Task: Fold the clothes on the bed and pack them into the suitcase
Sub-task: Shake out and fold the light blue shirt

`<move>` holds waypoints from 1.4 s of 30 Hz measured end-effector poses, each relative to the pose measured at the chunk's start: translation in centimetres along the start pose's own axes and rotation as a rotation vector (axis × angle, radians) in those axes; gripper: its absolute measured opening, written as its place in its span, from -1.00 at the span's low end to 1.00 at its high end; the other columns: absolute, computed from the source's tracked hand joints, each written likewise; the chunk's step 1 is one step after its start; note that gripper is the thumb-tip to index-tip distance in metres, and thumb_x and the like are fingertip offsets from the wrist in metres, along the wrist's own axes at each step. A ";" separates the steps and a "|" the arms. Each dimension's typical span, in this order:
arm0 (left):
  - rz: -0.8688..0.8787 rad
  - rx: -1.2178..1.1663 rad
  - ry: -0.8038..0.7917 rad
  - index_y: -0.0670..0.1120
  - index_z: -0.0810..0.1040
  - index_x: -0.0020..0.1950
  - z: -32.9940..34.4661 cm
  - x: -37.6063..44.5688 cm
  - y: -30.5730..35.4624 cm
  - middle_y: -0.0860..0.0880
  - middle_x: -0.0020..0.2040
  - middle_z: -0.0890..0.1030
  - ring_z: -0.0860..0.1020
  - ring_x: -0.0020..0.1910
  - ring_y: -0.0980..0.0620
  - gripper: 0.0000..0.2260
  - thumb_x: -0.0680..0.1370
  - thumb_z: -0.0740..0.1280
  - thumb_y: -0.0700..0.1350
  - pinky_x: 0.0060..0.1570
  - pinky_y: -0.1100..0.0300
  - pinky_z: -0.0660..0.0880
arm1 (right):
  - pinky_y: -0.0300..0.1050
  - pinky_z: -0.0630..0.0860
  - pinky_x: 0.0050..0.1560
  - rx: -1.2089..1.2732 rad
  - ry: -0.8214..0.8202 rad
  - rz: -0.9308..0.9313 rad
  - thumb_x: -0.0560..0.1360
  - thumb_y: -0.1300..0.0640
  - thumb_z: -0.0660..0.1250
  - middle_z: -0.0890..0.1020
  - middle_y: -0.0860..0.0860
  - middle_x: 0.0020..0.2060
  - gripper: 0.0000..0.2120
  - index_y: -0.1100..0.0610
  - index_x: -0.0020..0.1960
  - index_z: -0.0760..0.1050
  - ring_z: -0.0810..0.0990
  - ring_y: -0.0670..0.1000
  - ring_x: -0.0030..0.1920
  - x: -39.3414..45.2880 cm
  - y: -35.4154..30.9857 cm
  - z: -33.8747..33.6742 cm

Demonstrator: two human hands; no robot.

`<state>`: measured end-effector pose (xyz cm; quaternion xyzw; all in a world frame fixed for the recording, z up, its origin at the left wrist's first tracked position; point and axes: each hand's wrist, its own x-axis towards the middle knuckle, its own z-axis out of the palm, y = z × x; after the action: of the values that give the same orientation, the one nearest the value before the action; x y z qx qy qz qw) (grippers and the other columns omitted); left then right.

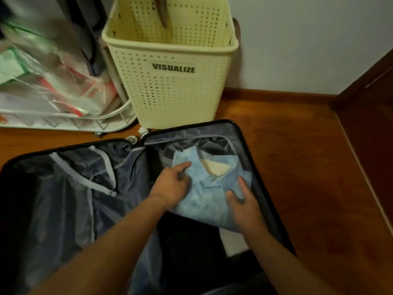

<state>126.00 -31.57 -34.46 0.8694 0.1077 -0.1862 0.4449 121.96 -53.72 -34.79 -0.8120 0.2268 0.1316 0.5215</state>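
An open black suitcase (244, 137) lies flat on the wooden floor, both halves lined in grey. A folded light blue denim shirt (209, 188) lies in the far end of the right half, collar pointing away from me. My left hand (172, 186) rests on the shirt's left edge with fingers spread over the cloth. My right hand (244, 201) presses flat on its right side. Below the shirt lie a dark garment (189, 237) and a white one (231, 241). The left half (63, 199) shows only its zipped grey divider.
A cream perforated laundry basket (174, 86) marked VISUALIZE stands just beyond the suitcase against the white wall. A white wire rack (63, 120) with plastic bags stands at the back left. A wooden cabinet or door (370, 124) borders the right.
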 end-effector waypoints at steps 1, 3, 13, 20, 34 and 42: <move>0.055 0.039 0.046 0.15 0.50 0.44 0.1 3.1 0.3 -0.08 0.26 0.59 0.59 0.17 -0.02 -0.60 0.62 0.29 -0.10 0.18 0.25 0.43 | -0.04 0.47 0.17 0.054 0.037 -0.036 0.60 0.04 0.34 0.40 -0.10 0.27 -0.41 -0.15 0.58 0.24 0.46 0.01 0.24 2.8 0.3 1.0; 0.143 0.107 0.090 0.14 0.50 0.46 0.9 8.9 0.5 -0.10 0.25 0.59 0.58 0.20 -0.06 -0.61 0.63 0.29 -0.08 0.21 0.23 0.41 | 0.00 0.47 0.25 0.139 0.104 -0.093 0.59 0.04 0.35 0.37 -0.12 0.25 -0.39 -0.14 0.58 0.23 0.42 -0.01 0.28 8.6 2.2 3.2; 0.057 0.727 -0.078 0.26 0.02 0.63 12.3 7.8 -11.0 -0.12 0.65 -0.06 0.01 0.61 -0.21 -0.40 0.63 0.20 0.13 0.57 -0.05 0.06 | -0.02 0.43 0.29 0.242 0.241 0.098 0.51 0.21 0.46 0.52 0.20 0.36 -0.47 0.10 0.45 0.45 0.51 0.22 0.31 26.3 13.6 13.5; 0.079 0.906 0.182 0.11 0.64 0.29 7.1 5.4 -15.7 -0.22 0.37 0.54 0.46 0.37 -0.36 -0.47 0.31 0.35 0.07 0.38 -0.25 0.30 | 0.14 0.39 0.34 0.055 0.411 0.178 0.53 0.19 0.44 0.35 0.39 0.31 -0.42 0.06 0.51 0.36 0.45 0.41 0.26 22.7 13.1 14.0; 0.116 0.981 0.243 0.04 0.60 0.37 7.4 5.5 -21.8 -0.15 0.49 0.44 0.22 0.53 -0.40 -0.34 0.38 0.20 0.32 0.37 -0.24 0.16 | 0.26 -0.11 0.56 -1.083 -0.261 -0.349 0.60 -0.34 -0.03 -0.17 -0.03 0.64 -0.31 -0.12 0.64 -0.10 -0.15 0.23 0.61 29.9 6.0 14.8; 0.016 0.963 0.044 0.13 0.23 0.62 6.5 5.7 -20.4 -0.03 0.65 0.16 -0.44 0.53 -0.25 -0.14 0.34 -0.02 0.41 0.50 -0.15 -0.19 | 0.20 0.00 0.56 -1.196 -0.356 -0.373 0.65 -0.29 -0.03 -0.20 0.03 0.63 -0.33 -0.10 0.65 -0.18 0.01 0.32 0.58 28.9 4.4 13.1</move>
<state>122.52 -24.93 -55.30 0.9811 0.0118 -0.1929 -0.0091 144.96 -50.08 -56.85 -0.9536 -0.1205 0.2749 0.0234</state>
